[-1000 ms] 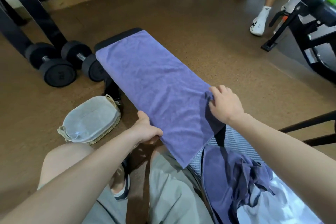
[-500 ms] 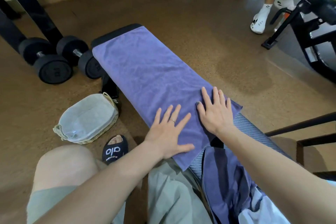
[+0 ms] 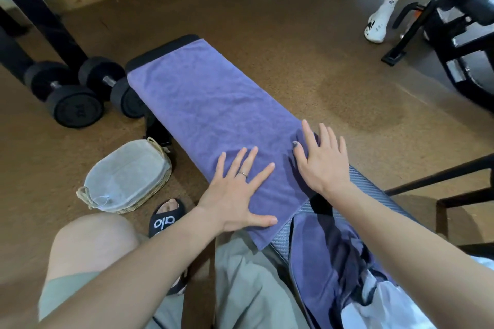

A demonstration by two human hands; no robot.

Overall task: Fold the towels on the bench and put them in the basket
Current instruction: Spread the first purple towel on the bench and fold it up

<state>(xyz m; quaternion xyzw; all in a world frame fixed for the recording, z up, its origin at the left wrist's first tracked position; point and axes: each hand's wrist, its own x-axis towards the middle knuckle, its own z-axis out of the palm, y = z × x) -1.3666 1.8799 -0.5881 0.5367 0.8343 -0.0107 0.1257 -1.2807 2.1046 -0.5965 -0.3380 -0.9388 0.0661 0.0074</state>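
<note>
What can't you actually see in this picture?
- Bench top: covered by the purple towel.
- Basket inside: only its pale liner shows.
- Towel pile: cut by the bottom edge, crossed by the right arm.
- Machine, top right: blurred.

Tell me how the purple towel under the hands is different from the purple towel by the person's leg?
The spread towel lies flat and smooth along the bench; the bunched towel is crumpled in a heap. Both hands, left hand and right hand, press the spread towel with straight fingers; neither hand touches the bunched towel. The spread towel lies alone; the bunched towel lies tangled with white cloth. Both are purple.
</note>
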